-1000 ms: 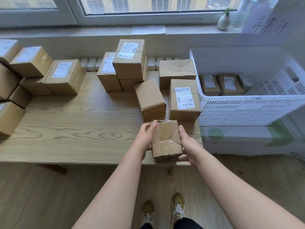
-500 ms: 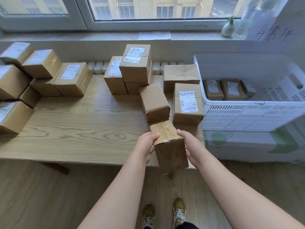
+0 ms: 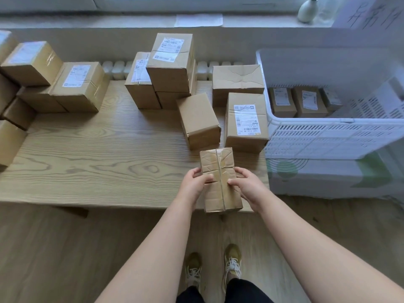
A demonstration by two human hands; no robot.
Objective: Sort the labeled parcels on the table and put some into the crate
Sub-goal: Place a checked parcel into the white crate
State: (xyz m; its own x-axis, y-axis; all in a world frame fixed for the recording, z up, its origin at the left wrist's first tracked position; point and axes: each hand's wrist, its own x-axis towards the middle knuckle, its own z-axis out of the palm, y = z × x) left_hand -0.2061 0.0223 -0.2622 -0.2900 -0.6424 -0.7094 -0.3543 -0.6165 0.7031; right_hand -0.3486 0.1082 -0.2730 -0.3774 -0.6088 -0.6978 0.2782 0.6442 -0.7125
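Held parcel (image 3: 219, 178): a small brown box with its taped, creased face up. I see no label on that face. It sits at the near edge of the tabletop (image 3: 98, 160), toward the right corner, with its near end past the edge. I cannot tell whether it rests on the wood or is lifted.

Left hand (image 3: 195, 182): grips the parcel's left side, thumb on the top face. Right hand (image 3: 247, 186): grips the right side, thumb likewise on top.

Just beyond it are a plain parcel (image 3: 200, 121), lying at a slight angle, and to its right a labelled parcel (image 3: 247, 121), label up. Behind those, a creased parcel (image 3: 237, 80) lies near the far edge.

A stack of parcels (image 3: 170, 62) stands mid-way along the far edge, its top box label up. More parcels (image 3: 78, 84) are piled at the far left corner and along the left edge.

The white crate (image 3: 328, 141) stands off the right edge. I count three labelled parcels (image 3: 309, 103) inside, side by side against its far wall.
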